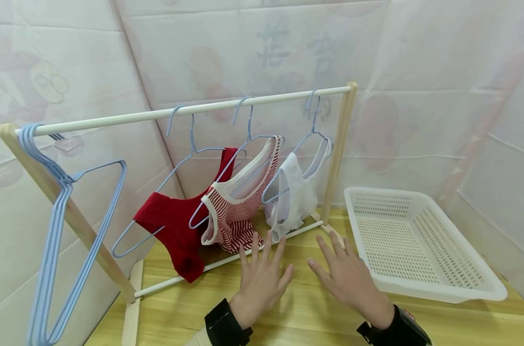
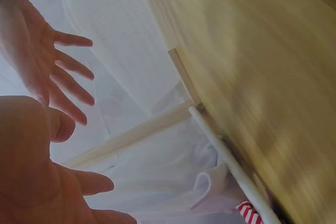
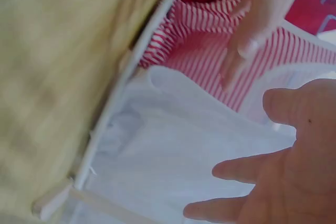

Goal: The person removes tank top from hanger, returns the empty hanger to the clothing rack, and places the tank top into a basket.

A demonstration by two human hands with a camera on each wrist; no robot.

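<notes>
Hovering over the desk at lower centre of the head view, my left hand and right hand are both released, fingers spread and straight, grasping nothing. They sit side by side just short of the rack's lower white bar, fingertips pointed toward the hanging clothes, which I judge puts them within easy reach of the garments.

Nearest the hands, centre frame, are the red-and-white striped top and the white top, each draped on a blue wire hanger hooked over the upper white rail. Their hems sag to the lower bar, since the rack is short. The striped top has cream-trimmed openings; the white one looks thin and crumpled. A red garment hangs further left. Spare blue hangers bunch at far left; a white perforated basket sits at right.
</notes>
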